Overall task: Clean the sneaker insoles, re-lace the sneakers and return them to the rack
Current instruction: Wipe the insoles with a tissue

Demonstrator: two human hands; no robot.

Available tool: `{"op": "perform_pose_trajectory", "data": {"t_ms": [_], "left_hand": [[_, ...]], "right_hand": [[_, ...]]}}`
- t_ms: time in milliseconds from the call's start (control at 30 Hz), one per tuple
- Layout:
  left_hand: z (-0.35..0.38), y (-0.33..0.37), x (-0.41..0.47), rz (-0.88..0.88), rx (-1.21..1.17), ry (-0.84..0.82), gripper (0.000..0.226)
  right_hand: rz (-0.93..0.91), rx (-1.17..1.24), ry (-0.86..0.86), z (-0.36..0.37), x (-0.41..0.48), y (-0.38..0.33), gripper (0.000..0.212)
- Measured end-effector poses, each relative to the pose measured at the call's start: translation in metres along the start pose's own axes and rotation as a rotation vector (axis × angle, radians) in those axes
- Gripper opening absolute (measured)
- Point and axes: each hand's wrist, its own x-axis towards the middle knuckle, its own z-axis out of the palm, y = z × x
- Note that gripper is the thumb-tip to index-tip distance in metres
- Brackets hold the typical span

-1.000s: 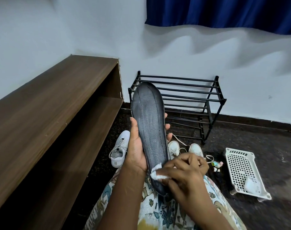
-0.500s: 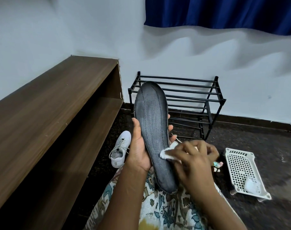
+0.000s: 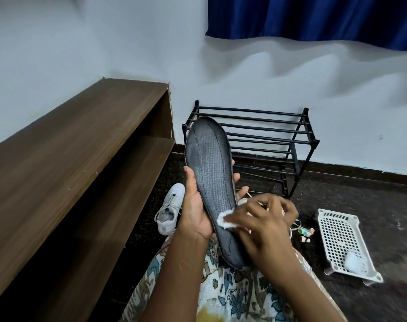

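A dark grey insole (image 3: 210, 173) stands upright in front of me, toe end up. My left hand (image 3: 195, 205) grips it from behind, thumb on its left edge and fingertips showing on its right edge. My right hand (image 3: 265, 226) pinches a small white cotton wad (image 3: 225, 220) and presses it on the insole's lower part. One white sneaker (image 3: 168, 211) lies on the floor to the left of my hands. Another white sneaker is mostly hidden behind my right hand. The black metal shoe rack (image 3: 267, 140) stands against the wall beyond the insole.
A long brown wooden shelf unit (image 3: 81, 159) runs along the left wall. A white perforated plastic tray (image 3: 344, 242) with a cotton ball (image 3: 356, 262) lies on the dark floor at right. Small bottles (image 3: 304, 233) and a loose lace lie beside the tray. My patterned lap fills the bottom.
My right hand with the cotton wad slid up the insole from the heel end, then stayed about the same place. The insole tilted slightly to the right.
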Motion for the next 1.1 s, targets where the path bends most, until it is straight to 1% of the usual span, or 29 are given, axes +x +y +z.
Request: {"op": "perform_pose_trajectory", "data": {"t_ms": [100,233,300,400,467,533,600,667,767,833,933,1000,1033,1100], "left_hand": [[0.002,0.002,-0.001,0.029,-0.016,0.003,0.079],[0.004,0.001,-0.004,0.025,-0.03,0.01,0.079],[0.005,0.001,-0.005,0.031,-0.042,0.001,0.079],[0.004,0.004,-0.005,0.05,-0.049,-0.009,0.08],[0.003,0.005,-0.005,0.065,-0.034,-0.006,0.079],[0.002,0.006,-0.005,0.07,-0.023,-0.001,0.079],[0.002,0.006,-0.005,0.066,-0.025,-0.004,0.08],[0.003,0.004,-0.005,0.027,-0.014,-0.012,0.083],[0.005,0.0,-0.005,-0.085,0.045,-0.009,0.09],[0.006,-0.003,-0.006,-0.104,0.069,0.01,0.092],[0.007,-0.005,-0.006,-0.095,0.088,0.041,0.082],[0.008,-0.004,-0.005,-0.092,0.105,0.048,0.077],[0.008,-0.003,-0.005,-0.086,0.113,0.05,0.075],[0.007,-0.001,-0.004,-0.065,0.122,0.05,0.073]], "right_hand": [[0.031,0.076,-0.072,-0.008,-0.029,0.003,0.025],[-0.007,0.16,-0.122,-0.015,-0.049,0.006,0.027],[-0.015,0.172,-0.158,-0.019,-0.049,0.005,0.028],[-0.044,0.126,-0.282,-0.028,-0.044,0.004,0.026],[-0.074,0.126,-0.306,-0.039,-0.039,0.004,0.021],[-0.057,0.215,-0.223,-0.056,-0.031,0.002,0.015],[-0.02,0.314,-0.072,-0.07,-0.016,0.001,0.017],[0.006,0.303,0.026,-0.068,0.003,0.0,0.015],[0.001,0.148,0.047,-0.032,0.034,-0.01,0.015],[-0.008,-0.012,0.087,-0.003,0.05,-0.013,0.015],[0.078,-0.199,0.223,0.016,0.077,-0.01,0.015],[0.142,-0.262,0.281,0.016,0.094,-0.008,0.015],[0.154,-0.276,0.282,0.016,0.101,-0.008,0.015],[0.127,-0.281,0.227,0.015,0.107,-0.009,0.016]]}}
